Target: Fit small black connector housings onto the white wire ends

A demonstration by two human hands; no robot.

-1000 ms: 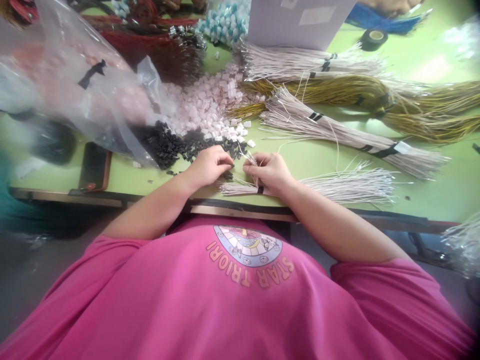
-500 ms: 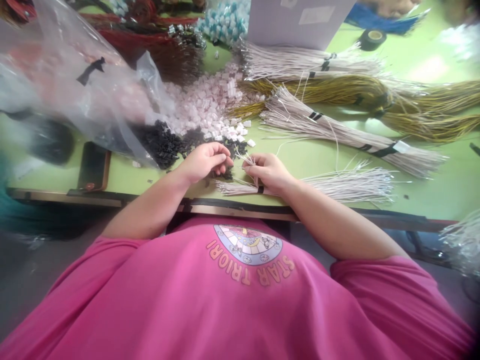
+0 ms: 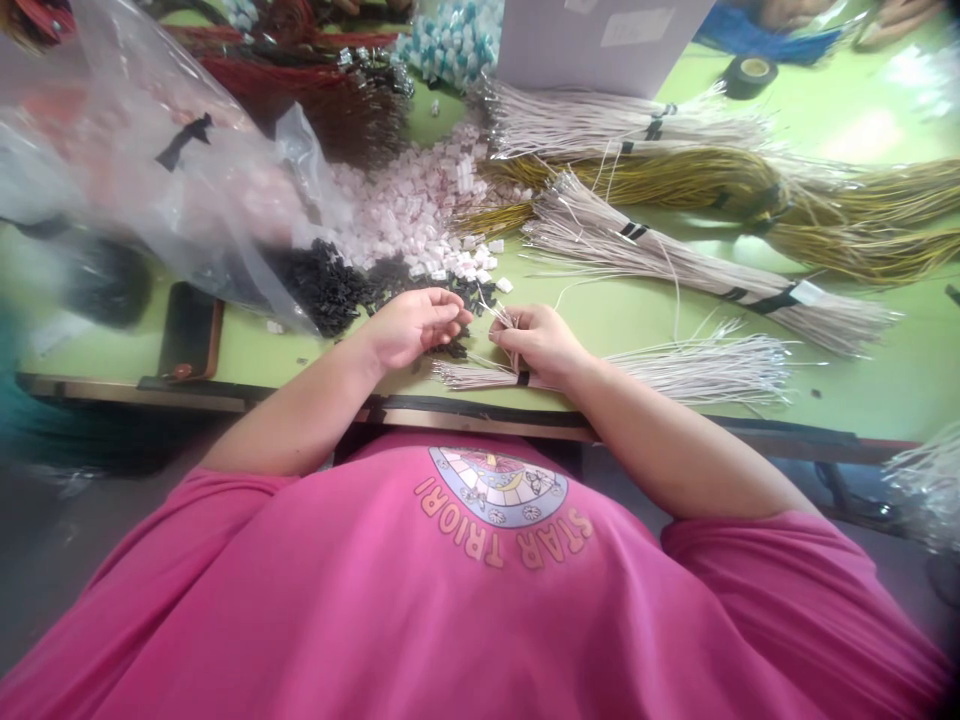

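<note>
My right hand (image 3: 536, 335) is closed in a pinch around several thin white wires (image 3: 504, 316), whose loose ends point up and to the left. Just left of them, my left hand (image 3: 418, 325) has its fingers curled in with the thumb against them; whatever they may hold is too small to make out. Under my right wrist lies a bundle of white wires (image 3: 697, 368), bound with black tape (image 3: 523, 378). Beyond my left hand are piles of small black connector pieces (image 3: 330, 290) and small white connector housings (image 3: 420, 215).
A clear plastic bag (image 3: 195, 190) and a dark phone (image 3: 191, 325) are on the left. Further bundles of white wires (image 3: 682, 255) and yellow wires (image 3: 690, 185) lie right, behind a grey box (image 3: 592, 45) and black tape roll (image 3: 750, 75). Another person's hand (image 3: 904, 20) shows top right.
My left hand has shifted slightly right, closer to the wire ends. My right hand keeps its pinch on the wires. At the top right, another person's hand has come into clearer view.
</note>
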